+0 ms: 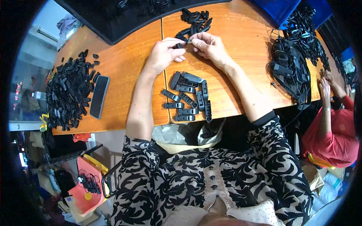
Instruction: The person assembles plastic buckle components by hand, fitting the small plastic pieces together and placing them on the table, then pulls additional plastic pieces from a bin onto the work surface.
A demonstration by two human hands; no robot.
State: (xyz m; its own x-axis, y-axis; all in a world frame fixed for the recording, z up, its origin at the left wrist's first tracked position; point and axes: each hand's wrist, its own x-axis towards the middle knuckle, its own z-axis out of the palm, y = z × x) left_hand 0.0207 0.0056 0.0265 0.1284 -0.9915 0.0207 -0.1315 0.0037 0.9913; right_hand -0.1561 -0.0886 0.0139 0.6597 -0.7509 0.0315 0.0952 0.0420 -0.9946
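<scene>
Over the middle of the wooden table (222, 84), my left hand (165, 54) pinches a small black plastic part (178, 46) between thumb and fingers. My right hand (209, 48) is closed in a pinch at a small dark piece (189, 41) close to it; its exact shape is too small to tell. Just beyond my fingertips lies a loose heap of black plastic parts (198, 23). Nearer to me, between my forearms, several longer black clip-like plastic pieces (185, 89) lie grouped close to the front edge.
A big pile of small black parts (68, 90) covers the table's left, beside a dark phone (99, 97). At the right lie a black bag with cables (290, 71) and another black heap (303, 34). A black tray (113, 19) stands at the back. A co-worker in red (332, 132) sits at right.
</scene>
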